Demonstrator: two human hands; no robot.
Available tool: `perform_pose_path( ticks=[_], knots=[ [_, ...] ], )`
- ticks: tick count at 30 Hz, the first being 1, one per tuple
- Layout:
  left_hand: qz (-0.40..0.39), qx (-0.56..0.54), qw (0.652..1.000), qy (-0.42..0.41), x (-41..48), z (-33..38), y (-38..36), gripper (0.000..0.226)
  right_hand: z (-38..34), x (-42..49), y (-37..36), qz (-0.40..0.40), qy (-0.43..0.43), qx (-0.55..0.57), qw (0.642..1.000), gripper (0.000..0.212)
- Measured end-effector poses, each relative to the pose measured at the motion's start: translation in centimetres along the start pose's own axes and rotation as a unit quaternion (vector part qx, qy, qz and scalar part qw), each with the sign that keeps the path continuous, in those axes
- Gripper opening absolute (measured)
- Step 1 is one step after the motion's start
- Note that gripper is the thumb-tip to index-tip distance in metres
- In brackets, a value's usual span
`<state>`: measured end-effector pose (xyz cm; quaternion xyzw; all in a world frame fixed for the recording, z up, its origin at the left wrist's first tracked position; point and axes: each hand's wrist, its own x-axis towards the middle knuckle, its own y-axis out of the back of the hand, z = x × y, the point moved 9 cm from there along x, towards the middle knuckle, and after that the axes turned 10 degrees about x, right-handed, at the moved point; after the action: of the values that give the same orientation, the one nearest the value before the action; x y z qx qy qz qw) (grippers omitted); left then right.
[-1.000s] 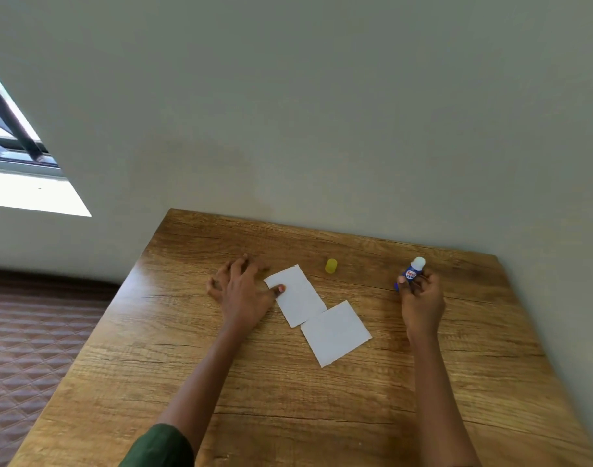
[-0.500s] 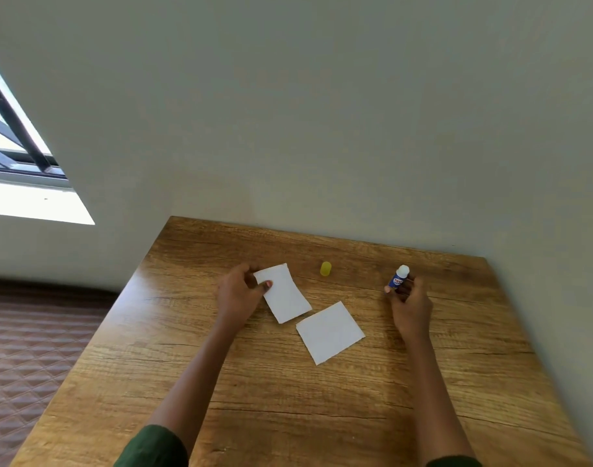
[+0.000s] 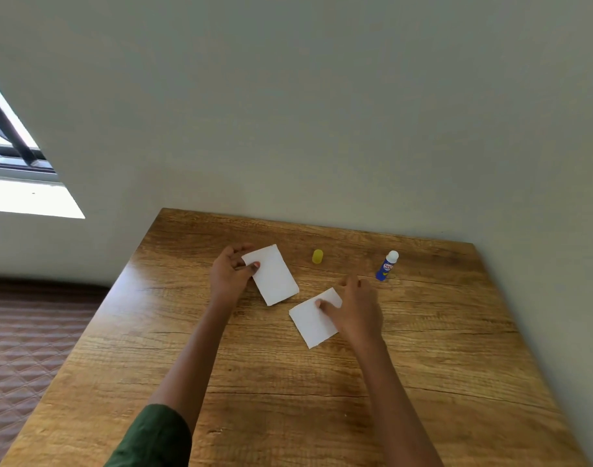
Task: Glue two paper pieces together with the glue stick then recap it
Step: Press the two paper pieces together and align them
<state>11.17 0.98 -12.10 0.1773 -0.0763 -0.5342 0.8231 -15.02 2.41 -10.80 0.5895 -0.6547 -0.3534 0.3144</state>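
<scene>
Two hands: left hand [image 3: 227, 278] pinches farther paper [image 3: 275, 279], right hand [image 3: 355, 313] rests relaxed on nearer paper [image 3: 309, 324].

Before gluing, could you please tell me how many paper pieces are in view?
2. One paper piece is pinched at its far corner by the left hand; the other paper piece lies nearer, partly beneath the right hand. None seems hidden.
</scene>
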Motion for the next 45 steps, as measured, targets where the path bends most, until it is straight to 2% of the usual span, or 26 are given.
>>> perform_pose_path(
  ticks=[2, 7, 11, 14, 17, 20, 22, 25, 27, 29, 30, 37, 42, 45],
  knots=[
    [-0.008, 0.006, 1.000, 0.008, -0.2, -0.2, -0.2, 0.037, 0.3, -0.1, -1.1, -0.040, -0.022, -0.075, 0.996, 0.074],
    [-0.076, 0.032, 0.996, 0.028, -0.4, -1.7, -1.0, 0.038, 0.2, 0.9, -1.7, -0.065, -0.038, -0.028, 0.997, 0.079],
    [-0.090, 0.022, 0.995, 0.040, -0.6, -1.9, -1.3, 0.041, 0.4, 1.4, -1.7, -0.089, -0.040, 0.012, 0.995, 0.066],
    [-0.108, 0.014, 0.993, 0.038, -0.7, -1.8, -1.5, 0.043, 0.7, 1.8, -1.8, -0.100, -0.039, 0.068, 0.992, 0.046],
    [-0.123, -0.001, 0.991, 0.044, -0.9, -1.7, -1.6, 0.043, 0.7, 1.7, -0.4, -0.039, -0.038, 0.139, 0.989, 0.040],
    [-0.134, -0.006, 0.990, 0.042, -0.9, -1.6, -1.7, 0.044, -1.1, 0.9, 2.1, 0.043, 0.023, 0.238, 0.970, 0.020],
    [-0.134, -0.015, 0.990, 0.045, -1.1, -1.7, -1.8, 0.041, -3.4, 0.0, 3.4, 0.077, 0.103, 0.256, 0.958, 0.018],
    [-0.148, -0.044, 0.987, 0.040, -1.8, -1.3, -2.3, 0.032, -6.4, -1.4, 3.3, 0.114, 0.227, 0.196, 0.947, 0.018],
    [-0.168, -0.051, 0.984, 0.023, -2.3, -0.8, -3.0, 0.023, -7.5, -2.3, 2.6, 0.134, 0.280, 0.146, 0.939, 0.016],
    [-0.178, -0.048, 0.983, 0.011, -2.5, -0.5, -3.5, 0.015, -8.5, -3.2, 1.9, 0.138, 0.324, 0.119, 0.928, 0.004],
    [-0.176, -0.044, 0.983, 0.005, -2.5, -0.4, -3.6, 0.013, -8.8, -3.6, 1.5, 0.137, 0.342, 0.110, 0.923, 0.007],
    [-0.174, -0.114, 0.978, -0.005, -2.9, 0.5, -3.9, 0.012, -8.7, -4.3, 1.0, 0.165, 0.368, 0.105, 0.909, 0.025],
    [-0.189, -0.196, 0.961, 0.044, -3.8, 0.5, -4.8, 0.032, -8.5, -4.2, 1.2, 0.180, 0.374, 0.097, 0.904, 0.017],
    [-0.199, -0.225, 0.953, 0.036, -4.1, 1.3, -5.2, 0.029, -8.5, -4.2, 1.1, 0.187, 0.377, 0.083, 0.903, 0.017]
  ],
)
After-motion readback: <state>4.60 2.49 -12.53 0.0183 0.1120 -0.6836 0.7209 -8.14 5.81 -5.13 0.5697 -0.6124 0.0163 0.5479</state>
